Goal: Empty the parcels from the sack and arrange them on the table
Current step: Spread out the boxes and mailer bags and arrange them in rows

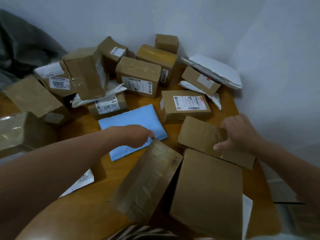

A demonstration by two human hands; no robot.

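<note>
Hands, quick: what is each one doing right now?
Left hand: on the blue mailer, grip unclear.
Right hand: open, pressing a flat box.

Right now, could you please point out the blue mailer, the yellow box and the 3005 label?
blue mailer (131, 116), head view, top face.
yellow box (155, 55), head view, top face.
3005 label (59, 83), head view, its middle.
</note>
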